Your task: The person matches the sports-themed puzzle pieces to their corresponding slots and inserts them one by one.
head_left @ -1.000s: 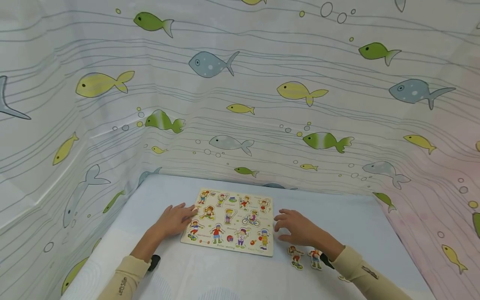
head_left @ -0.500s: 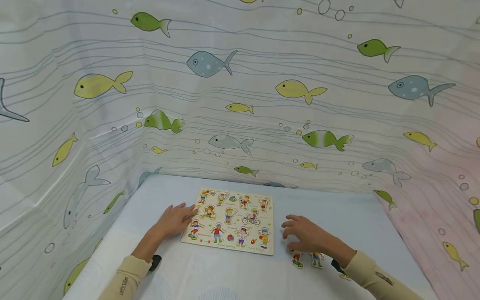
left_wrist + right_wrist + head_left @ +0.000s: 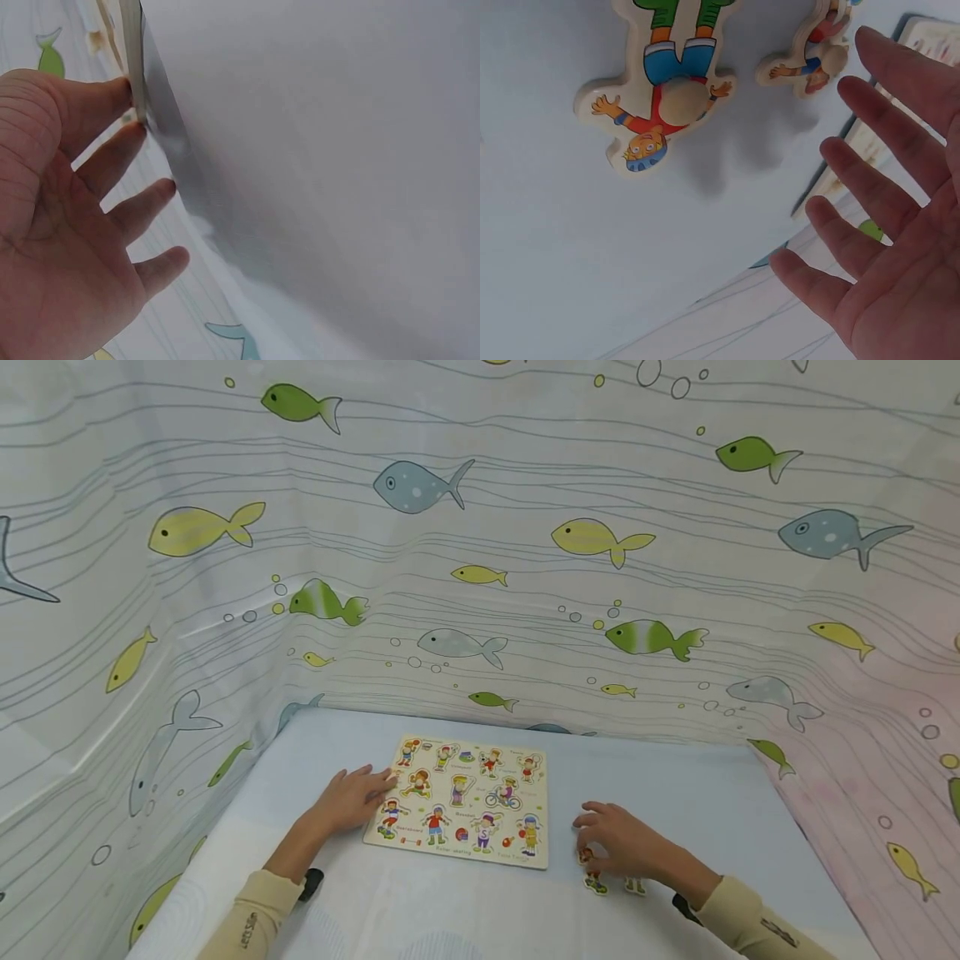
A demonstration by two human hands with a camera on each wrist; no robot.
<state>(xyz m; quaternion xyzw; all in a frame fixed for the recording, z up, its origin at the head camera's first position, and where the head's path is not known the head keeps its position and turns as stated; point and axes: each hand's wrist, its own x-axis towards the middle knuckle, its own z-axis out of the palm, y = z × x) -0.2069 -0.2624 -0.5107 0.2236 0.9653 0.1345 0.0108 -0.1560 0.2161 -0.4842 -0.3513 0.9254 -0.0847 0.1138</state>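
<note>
A wooden picture puzzle board [image 3: 465,853] with sports figures lies mid-table in the head view. My left hand [image 3: 354,800] is at its left side; in the left wrist view the thumb and forefinger tips touch the board's edge [image 3: 132,52], other fingers spread. My right hand [image 3: 624,843] hovers right of the board with fingers extended, holding nothing. Below it lie two loose knobbed puzzle pieces: a skateboarder [image 3: 594,882], partly covered by the hand, and a figure in a blue cap [image 3: 656,124], lying face up in the right wrist view.
A pale blue cloth [image 3: 360,910] covers the table. Fish-patterned curtain walls [image 3: 525,610] rise at the back and both sides. A dark wrist device [image 3: 311,885] pokes out under the left sleeve.
My right hand has moved away from the board's right edge, rightward and toward me, over the loose pieces. The left hand stays at the board's left edge.
</note>
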